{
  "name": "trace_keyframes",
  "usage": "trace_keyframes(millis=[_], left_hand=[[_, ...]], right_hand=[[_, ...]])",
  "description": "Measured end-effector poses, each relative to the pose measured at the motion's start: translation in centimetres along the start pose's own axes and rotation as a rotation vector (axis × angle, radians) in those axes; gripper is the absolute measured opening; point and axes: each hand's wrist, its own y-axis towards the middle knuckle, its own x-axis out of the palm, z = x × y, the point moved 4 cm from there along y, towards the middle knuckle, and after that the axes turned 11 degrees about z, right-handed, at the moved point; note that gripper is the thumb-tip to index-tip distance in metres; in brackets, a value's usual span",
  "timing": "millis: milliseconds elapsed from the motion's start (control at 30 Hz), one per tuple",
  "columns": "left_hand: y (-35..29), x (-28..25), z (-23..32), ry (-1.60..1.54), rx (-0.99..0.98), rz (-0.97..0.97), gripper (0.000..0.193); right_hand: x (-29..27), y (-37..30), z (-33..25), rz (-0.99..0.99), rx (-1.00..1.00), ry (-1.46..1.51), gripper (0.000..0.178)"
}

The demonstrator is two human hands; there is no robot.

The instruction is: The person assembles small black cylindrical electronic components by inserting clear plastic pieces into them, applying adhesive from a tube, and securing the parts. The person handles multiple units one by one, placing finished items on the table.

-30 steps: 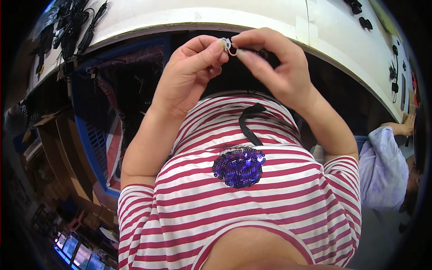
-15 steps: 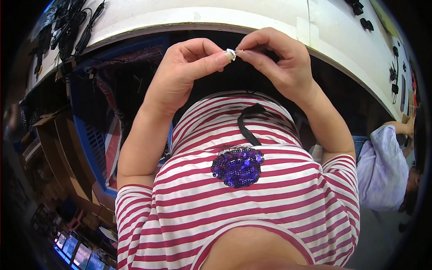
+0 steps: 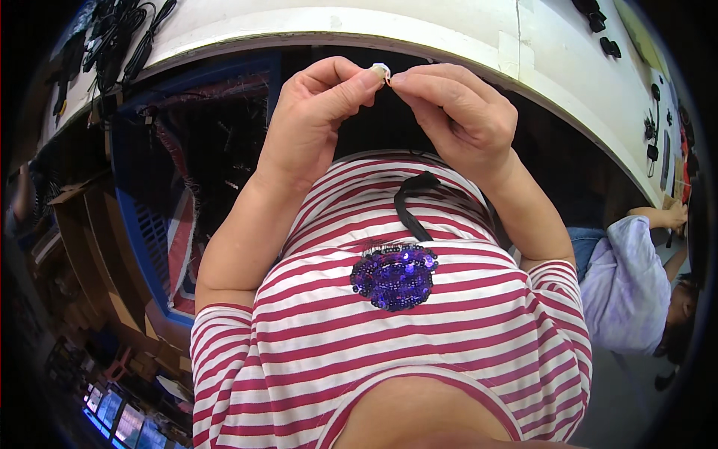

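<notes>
Between the thumb and forefinger of my left hand [image 3: 329, 97] is a small white piece [image 3: 382, 69], pinched at its end. Its exact kind is too small to make out. A thin reddish-orange strand [image 3: 388, 79] shows at the side of the piece, beside the fingertips of my right hand [image 3: 456, 105]. Those right fingertips are pressed together at the strand, and what lies between them is mostly hidden. Both hands are raised in front of me, close to the near edge of the white table [image 3: 336, 21], with their fingertips almost meeting.
Bundles of black cables [image 3: 123, 37] lie on the table at the far left. Small black parts [image 3: 610, 46] and more cables lie on its right side. A blue plastic crate [image 3: 149, 224] stands below at the left, near cardboard boxes [image 3: 101, 247]. Another person [image 3: 628, 277] sits at the right.
My right hand has turned, its fingers now lying flatter and lower next to the white piece. The left hand has tilted slightly, and the fingertips have come closer together.
</notes>
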Motion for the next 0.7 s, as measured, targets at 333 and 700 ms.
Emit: trace_keyframes(millis=[333, 700], left_hand=[[-0.4, -0.3, 0.6, 0.066, 0.032, -0.084, 0.011], [-1.6, -0.8, 2.8, 0.272, 0.124, -0.102, 0.013]], right_hand=[[0.2, 0.0, -0.7, -0.050, -0.060, -0.042, 0.021], [1.3, 1.5, -1.3, -0.140, 0.115, -0.015, 0.017]])
